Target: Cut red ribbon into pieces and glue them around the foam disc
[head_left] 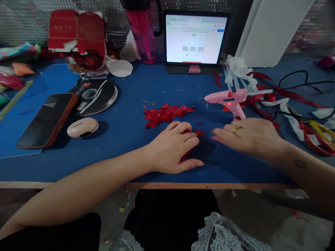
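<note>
My left hand [178, 148] rests palm down on the blue table, fingers curled over small red pieces [199, 133] that show at its fingertips and under the palm. Just beyond it lies a loose pile of red ribbon pieces [167, 114]. My right hand [248, 137] hovers to the right, slightly blurred, its fingers extended and nothing visible in them. Above that hand, a pink glue gun [230, 100] with a lit red light points left, a clear glue stick in its back end.
A tablet [195, 38] showing a timer stands at the back beside a pink bottle [142, 38]. On the left lie a phone [47, 120], a pink case [82, 127] and a ribbon spool [95, 96]. Ribbons, a cable [298, 83] and yellow-handled scissors [320, 132] crowd the right.
</note>
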Tool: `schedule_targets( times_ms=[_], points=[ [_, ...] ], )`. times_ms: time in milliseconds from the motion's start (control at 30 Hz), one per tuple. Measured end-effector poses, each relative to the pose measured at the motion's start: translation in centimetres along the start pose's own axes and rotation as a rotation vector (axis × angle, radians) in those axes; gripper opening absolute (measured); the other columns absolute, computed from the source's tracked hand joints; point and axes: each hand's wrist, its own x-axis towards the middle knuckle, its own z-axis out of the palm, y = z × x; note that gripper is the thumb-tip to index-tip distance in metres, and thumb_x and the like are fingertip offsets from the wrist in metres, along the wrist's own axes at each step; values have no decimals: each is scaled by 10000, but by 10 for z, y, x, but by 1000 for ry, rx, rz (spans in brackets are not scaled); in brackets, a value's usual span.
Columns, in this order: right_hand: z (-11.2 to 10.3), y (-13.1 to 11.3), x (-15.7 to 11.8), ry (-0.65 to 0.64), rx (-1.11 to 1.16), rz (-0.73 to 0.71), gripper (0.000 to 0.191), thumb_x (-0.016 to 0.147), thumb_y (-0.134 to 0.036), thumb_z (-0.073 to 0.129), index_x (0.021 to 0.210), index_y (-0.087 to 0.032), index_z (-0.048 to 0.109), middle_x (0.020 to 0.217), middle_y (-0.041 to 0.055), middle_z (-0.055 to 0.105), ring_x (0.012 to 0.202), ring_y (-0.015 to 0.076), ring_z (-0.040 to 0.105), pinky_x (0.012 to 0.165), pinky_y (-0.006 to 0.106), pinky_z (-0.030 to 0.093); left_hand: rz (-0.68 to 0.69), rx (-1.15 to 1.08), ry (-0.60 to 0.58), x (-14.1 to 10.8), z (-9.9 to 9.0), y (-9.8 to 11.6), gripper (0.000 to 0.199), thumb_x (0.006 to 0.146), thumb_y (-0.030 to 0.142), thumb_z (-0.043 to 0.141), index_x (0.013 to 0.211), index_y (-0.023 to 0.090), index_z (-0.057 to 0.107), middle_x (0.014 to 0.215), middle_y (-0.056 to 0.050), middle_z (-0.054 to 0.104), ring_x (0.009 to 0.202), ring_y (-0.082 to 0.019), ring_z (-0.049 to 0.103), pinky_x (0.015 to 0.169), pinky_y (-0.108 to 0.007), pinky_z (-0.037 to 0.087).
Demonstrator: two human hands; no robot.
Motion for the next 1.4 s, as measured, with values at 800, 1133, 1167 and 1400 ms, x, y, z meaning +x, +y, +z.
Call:
schedule_targets(
  times_ms=[800,1133,1167,1400],
  points=[
    [20,3,14,333,152,-290,55,837,-98,646,829,-149,630,537,-58,599,508,81,468,474,261,312,-174,-117,330,1,0,-4,155,858,324,630,869,170,623,874,-19,711,839,-141,627,806,-280,507],
    [7,-17,4,425,324,-245,162,879,-58,496,950,-116,630,614,-10,615,540,107,479,471,284,312,-145,-27,486,-5,-1,13,84,870,268,640,802,224,662,728,58,742,577,-73,664,555,-187,499],
    [7,-17,3,427,329,-246,165,876,-58,497,955,-113,631,620,-9,615,537,107,481,470,286,311,-127,-16,477,-6,-2,13,87,873,267,635,802,231,670,738,62,746,586,-71,671,564,-183,504],
    [7,-18,3,441,335,-258,163,850,-57,528,946,-106,651,610,-6,576,519,112,465,463,301,300,-106,-9,442,-7,-3,14,129,899,279,600,817,253,696,762,57,756,601,-79,683,582,-183,528]
  ],
)
